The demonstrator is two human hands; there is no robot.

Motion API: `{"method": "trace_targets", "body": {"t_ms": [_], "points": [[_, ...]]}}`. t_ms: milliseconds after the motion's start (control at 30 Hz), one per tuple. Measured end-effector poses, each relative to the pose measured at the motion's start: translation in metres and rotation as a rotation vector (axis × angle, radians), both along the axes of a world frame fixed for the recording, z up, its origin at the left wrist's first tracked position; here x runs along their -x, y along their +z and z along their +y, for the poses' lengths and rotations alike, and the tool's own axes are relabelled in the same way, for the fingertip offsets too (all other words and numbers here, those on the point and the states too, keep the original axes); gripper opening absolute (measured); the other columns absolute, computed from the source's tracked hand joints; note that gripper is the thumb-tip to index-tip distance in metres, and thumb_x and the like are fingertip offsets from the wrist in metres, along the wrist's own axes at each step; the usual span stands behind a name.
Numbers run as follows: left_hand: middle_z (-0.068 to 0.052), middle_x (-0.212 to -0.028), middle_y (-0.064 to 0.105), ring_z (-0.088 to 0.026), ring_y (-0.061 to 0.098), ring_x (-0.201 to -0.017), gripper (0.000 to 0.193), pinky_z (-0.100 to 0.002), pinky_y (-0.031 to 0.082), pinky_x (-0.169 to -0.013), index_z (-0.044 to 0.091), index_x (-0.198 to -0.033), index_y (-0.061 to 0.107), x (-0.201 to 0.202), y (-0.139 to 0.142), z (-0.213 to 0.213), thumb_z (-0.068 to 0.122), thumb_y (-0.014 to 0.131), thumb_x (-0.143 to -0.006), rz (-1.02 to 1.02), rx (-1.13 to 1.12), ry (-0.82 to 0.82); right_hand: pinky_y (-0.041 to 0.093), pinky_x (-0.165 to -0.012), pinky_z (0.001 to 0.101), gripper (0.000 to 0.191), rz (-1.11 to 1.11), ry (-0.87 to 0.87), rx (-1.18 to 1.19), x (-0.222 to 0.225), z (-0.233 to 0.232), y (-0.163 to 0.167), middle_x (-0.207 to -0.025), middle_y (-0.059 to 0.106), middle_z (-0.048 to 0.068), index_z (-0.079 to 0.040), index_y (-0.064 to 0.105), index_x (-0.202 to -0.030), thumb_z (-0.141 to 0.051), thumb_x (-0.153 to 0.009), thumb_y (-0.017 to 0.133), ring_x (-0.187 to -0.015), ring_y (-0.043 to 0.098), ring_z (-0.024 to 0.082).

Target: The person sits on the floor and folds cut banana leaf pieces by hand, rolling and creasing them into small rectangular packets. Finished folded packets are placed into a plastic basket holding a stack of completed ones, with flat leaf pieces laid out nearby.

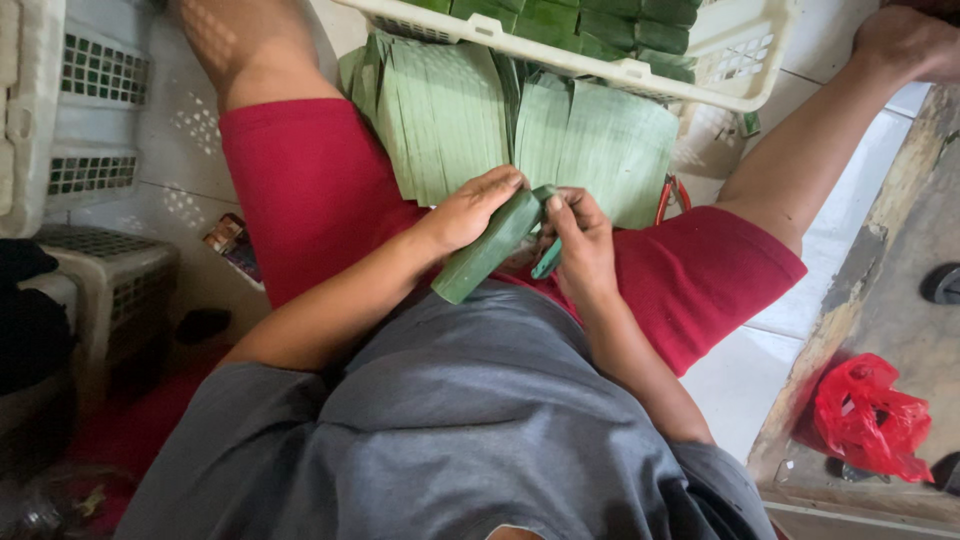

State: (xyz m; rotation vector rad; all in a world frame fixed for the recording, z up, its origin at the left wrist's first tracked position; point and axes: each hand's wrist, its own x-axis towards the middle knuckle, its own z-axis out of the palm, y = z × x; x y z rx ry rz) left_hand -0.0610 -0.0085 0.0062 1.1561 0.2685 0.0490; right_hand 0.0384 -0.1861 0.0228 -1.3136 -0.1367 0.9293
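Slippage is our worry: over our lap, just below the stacked banana leaves [500, 125], our left hand [470, 212] curls around the green leaf roll [490, 250] while our right hand [580, 245] pinches its top end, so a loosened pinch could let it unroll.

leaf stack [520, 125] on lap [320, 180]
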Motion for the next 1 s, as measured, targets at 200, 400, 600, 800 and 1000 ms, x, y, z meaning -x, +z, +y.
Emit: {"method": "trace_targets", "body": {"t_ms": [200,400,600,800,1000], "points": [[0.002,-0.088,0.059,-0.007,0.054,-0.085,0.029,-0.026,0.049,-0.079,0.004,-0.105,0.063,0.012,0.004,0.009,0.028,0.049,-0.112,0.025,-0.167,-0.007,0.056,-0.075,0.0351,0.053,0.192,0.184,0.232,0.028,-0.01,0.001,-0.105,0.071,0.003,-0.008,0.045,-0.145,-0.037,-0.101,0.052,-0.086,0.067,0.02],[-0.009,-0.083,0.065,-0.019,0.062,-0.075,0.026,-0.033,0.051,-0.071,0.004,-0.105,0.065,0.02,0.03,0.011,0.028,0.054,-0.106,0.078,-0.497,-0.071,0.058,-0.089,0.0427,0.072,-0.876,0.549,0.365,0.008,-0.008,0.048,-0.108,0.072,0.022,-0.003,0.046,-0.146,-0.037,-0.09,0.075,-0.103,0.073,0.034],[-0.019,-0.089,0.068,-0.039,0.066,-0.086,0.022,-0.044,0.051,-0.075,0.004,-0.101,0.065,0.022,0.053,0.01,0.024,0.057,-0.104,-0.076,-0.733,-0.074,0.059,-0.081,0.0421,0.061,-1.073,0.677,0.358,0.0,0.006,0.086,-0.105,0.071,0.02,-0.001,0.06,-0.124,-0.035,-0.081,0.086,-0.094,0.074,0.034],[-0.019,-0.088,0.066,-0.04,0.065,-0.086,0.022,-0.047,0.051,-0.074,0.001,-0.098,0.063,0.023,0.064,0.007,0.022,0.058,-0.103,-0.094,-0.751,-0.055,0.057,-0.068,0.0449,0.053,-1.304,0.624,0.388,0.004,0.002,0.079,-0.093,0.071,0.016,-0.003,0.065,-0.112,-0.037,-0.079,0.089,-0.081,0.072,0.036],[-0.019,-0.088,0.065,-0.04,0.065,-0.087,0.021,-0.046,0.05,-0.075,0.002,-0.098,0.061,0.026,0.052,0.003,0.021,0.057,-0.104,-0.095,-0.764,-0.071,0.055,-0.059,0.0451,0.046,-1.425,0.603,0.361,0.006,-0.001,0.048,-0.086,0.07,0.014,-0.003,0.064,-0.113,-0.032,-0.085,0.086,-0.069,0.069,0.033]]}}
